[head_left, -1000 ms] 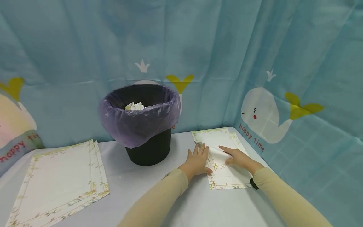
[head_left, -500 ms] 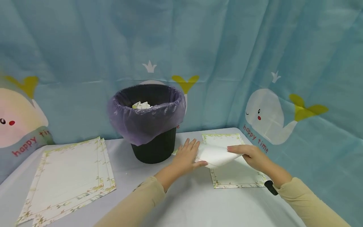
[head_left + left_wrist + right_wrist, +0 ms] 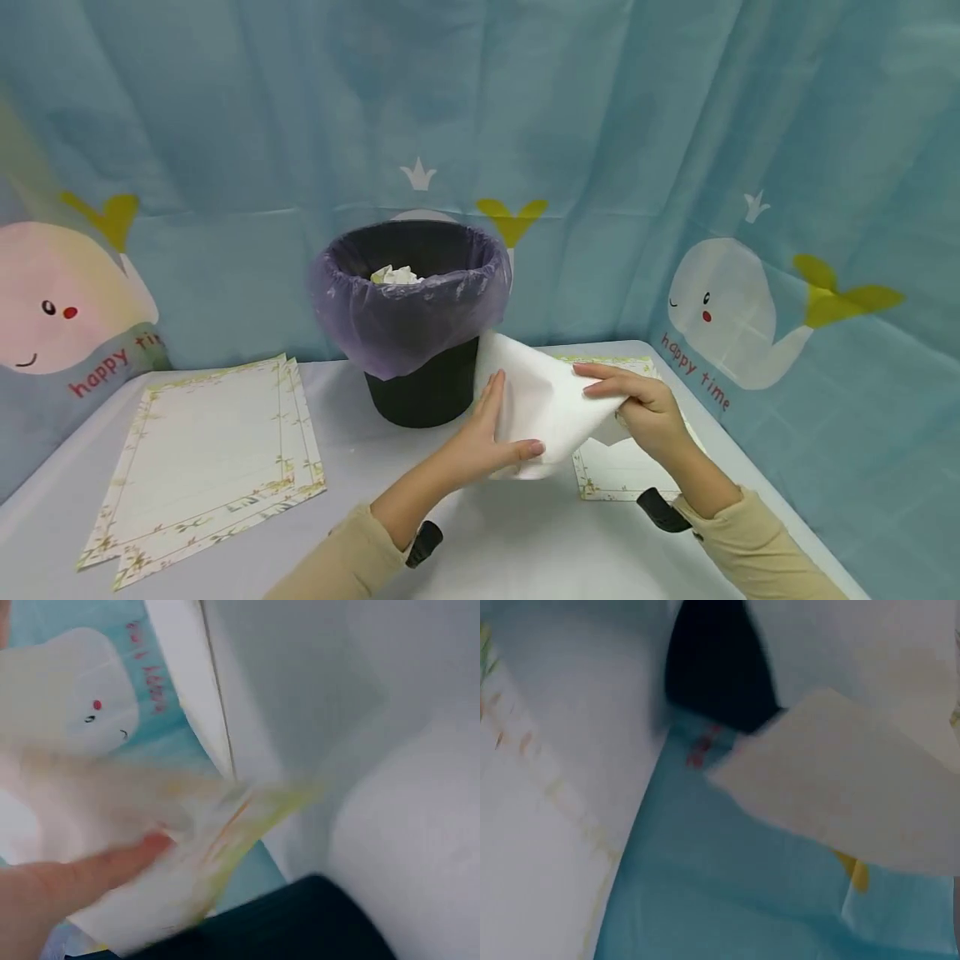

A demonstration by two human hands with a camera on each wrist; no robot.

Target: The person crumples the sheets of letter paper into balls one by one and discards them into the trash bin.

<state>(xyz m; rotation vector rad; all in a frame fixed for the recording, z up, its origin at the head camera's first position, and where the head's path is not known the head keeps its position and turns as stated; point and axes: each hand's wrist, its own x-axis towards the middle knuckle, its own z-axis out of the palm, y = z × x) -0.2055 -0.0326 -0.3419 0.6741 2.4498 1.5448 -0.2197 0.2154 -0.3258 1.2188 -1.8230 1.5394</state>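
While the right hand [image 3: 651,411] pinches one edge of a bent white sheet [image 3: 551,410], the left hand [image 3: 476,443] touches its opposite side, fingers straight, thumb spread apart.

A second ago the sheet [image 3: 551,417] lies over the paper [image 3: 622,475] at the right of the bench [image 3: 352,433], only its edge lifted; now it stands up between both hands, curled, its blank side toward the head camera and its top corner overlapping the bin [image 3: 423,392] in that view. The left hand [image 3: 476,442] no longer lies spread palm-down but is lifted and turned, thumb against the sheet. The right hand [image 3: 645,408] is raised, pinching the edge. The head view swings left, revealing more of the pink whale [image 3: 67,300].
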